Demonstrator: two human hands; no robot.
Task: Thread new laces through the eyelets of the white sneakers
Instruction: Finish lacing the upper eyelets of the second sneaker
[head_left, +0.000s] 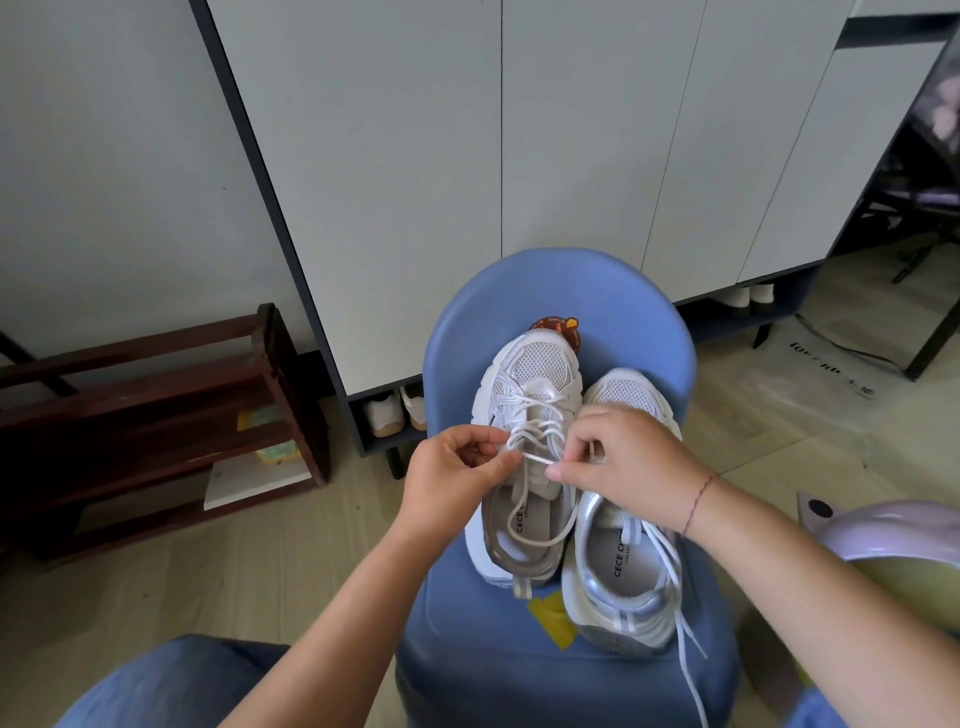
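Two white sneakers stand side by side on a blue chair (613, 296), toes pointing away from me. The left sneaker (535, 374) has a white lace (535, 434) crossed through its front eyelets, and one loose end loops down over its insole. My left hand (452, 478) pinches the lace at the shoe's left side. My right hand (618, 462) pinches the same lace over the tongue, partly covering the right sneaker (618, 571). The right sneaker's lace (685, 639) trails loose off the chair's front edge.
A dark wooden shoe rack (156, 415) stands on the floor at the left. White cabinet doors (571, 145) rise behind the chair, with shoes tucked under them. A pale purple object (893, 530) lies at the right. My denim-clad knee (171, 686) is at the bottom left.
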